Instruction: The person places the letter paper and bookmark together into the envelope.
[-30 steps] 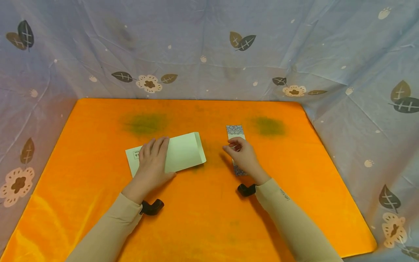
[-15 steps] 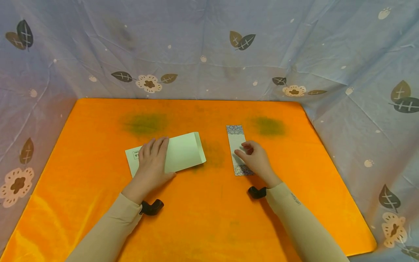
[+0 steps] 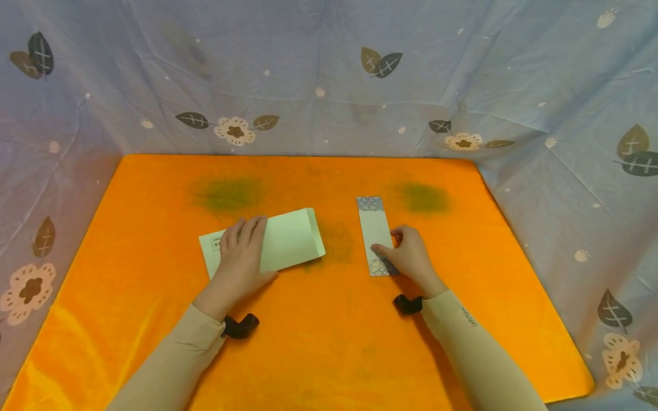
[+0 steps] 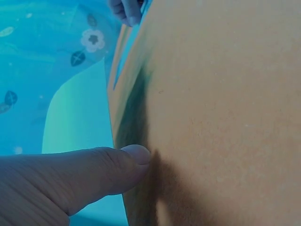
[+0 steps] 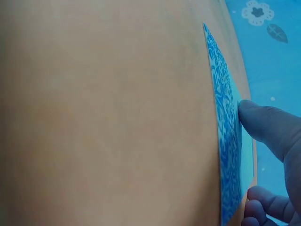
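In the head view, my left hand [image 3: 239, 254] lies flat over a pale green envelope [image 3: 290, 237], fingers extended across it. The envelope's flap end points right, and small print shows near its left end. From the left wrist, the thumb [image 4: 136, 154] reaches past the envelope's near edge. On the right, a long white card [image 3: 374, 228] with blue lace-patterned ends lies on the table. My right hand [image 3: 411, 254] pinches the card's right side, thumb on top and curled fingers at the edge. The right wrist view has the thumb [image 5: 254, 115] against the card [image 5: 228, 127].
An orange cloth covers the table [image 3: 319, 342], with two greenish smudges towards the back. Grey-blue flowered curtains [image 3: 319, 74] stand along the back and both sides. A black wrist mount [image 3: 241, 326] sticks out beside each cuff.
My right hand has moved right across the card to its right edge, and the thumb has come down onto it. The left hand and envelope have stayed put.
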Demonstrator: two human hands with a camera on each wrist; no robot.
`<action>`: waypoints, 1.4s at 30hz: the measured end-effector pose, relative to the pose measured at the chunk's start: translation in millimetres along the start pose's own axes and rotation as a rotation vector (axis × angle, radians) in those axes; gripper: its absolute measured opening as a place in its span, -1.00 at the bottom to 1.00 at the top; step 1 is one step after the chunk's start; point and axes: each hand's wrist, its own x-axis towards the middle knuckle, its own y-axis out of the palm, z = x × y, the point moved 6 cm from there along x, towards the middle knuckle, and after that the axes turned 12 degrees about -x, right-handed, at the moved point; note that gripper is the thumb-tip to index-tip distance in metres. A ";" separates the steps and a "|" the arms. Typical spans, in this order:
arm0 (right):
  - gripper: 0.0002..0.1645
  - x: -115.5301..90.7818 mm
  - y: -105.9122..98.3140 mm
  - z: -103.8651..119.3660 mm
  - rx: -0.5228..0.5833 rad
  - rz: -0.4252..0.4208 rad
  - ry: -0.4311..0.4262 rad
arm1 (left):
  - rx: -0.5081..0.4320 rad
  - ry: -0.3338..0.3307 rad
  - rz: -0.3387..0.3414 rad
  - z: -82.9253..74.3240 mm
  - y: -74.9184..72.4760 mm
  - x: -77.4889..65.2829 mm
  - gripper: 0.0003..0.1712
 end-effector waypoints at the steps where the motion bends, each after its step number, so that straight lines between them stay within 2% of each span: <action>1: -0.18 0.3 0.0 -0.1 0.003 0.006 0.008 | -0.001 -0.001 0.000 -0.4 0.0 0.0 0.36; 8: -0.23 2.8 -0.3 0.8 0.027 0.087 0.064 | -0.008 -0.010 -0.003 -0.6 -0.6 -1.4 0.37; 15: -0.20 1.7 -2.5 0.0 -0.025 0.119 0.114 | 0.005 -0.017 0.003 0.6 0.4 -2.0 0.37; 19: -0.22 1.7 -2.2 -0.8 -0.017 0.132 0.127 | 0.003 -0.018 0.007 0.0 1.1 -2.2 0.37; 26: -0.23 2.7 0.0 1.1 0.068 0.129 0.119 | 0.010 -0.014 0.010 0.3 1.7 -0.5 0.35; 36: -0.48 1.9 -6.5 0.8 0.170 0.128 0.054 | 0.015 -0.007 0.013 -0.2 -0.6 -0.4 0.36; 42: -0.55 4.8 -11.4 -0.1 0.215 0.088 0.047 | 0.012 -0.021 0.018 1.0 -3.0 -1.3 0.35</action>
